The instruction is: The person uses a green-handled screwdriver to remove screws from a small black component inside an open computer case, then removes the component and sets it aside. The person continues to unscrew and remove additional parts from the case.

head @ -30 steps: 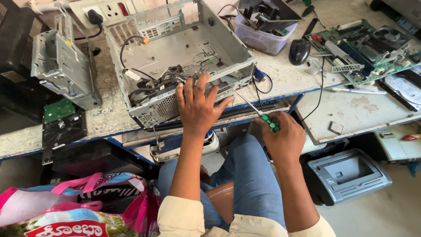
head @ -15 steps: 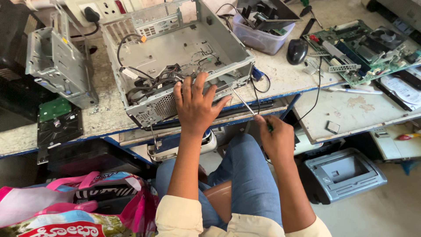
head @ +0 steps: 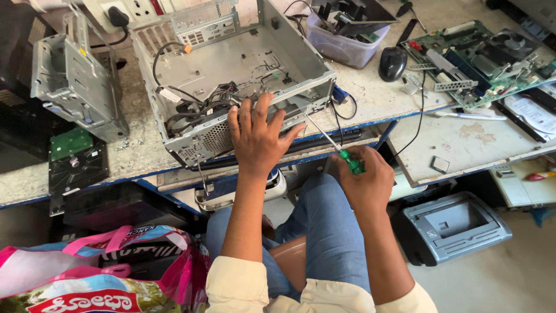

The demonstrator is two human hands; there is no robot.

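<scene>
Sitting at nine o'clock on the pale, scuffed desk is a bare grey metal drive cage, and just below it at eight o'clock lies a green circuit board on a dark drive. At seven o'clock, off the desk, a pink-handled printed shopping bag slumps on the floor. Toward eleven o'clock the open grey metal computer case lies on its side with a tangle of black cables inside its near corner. The left hand rests flat on the case's front edge, fingers spread wide, gripping nothing. Just to its right, at about five o'clock from the case, the right hand is closed around the green handle of a slim screwdriver, whose metal shaft slants up to the case's front right corner. Blue-jeaned knees show beneath both hands. At one o'clock stand a clear plastic tub of parts and a black computer mouse. At two o'clock a green motherboard with a fan lies flat. At four o'clock a grey printer sits on the floor.
</scene>
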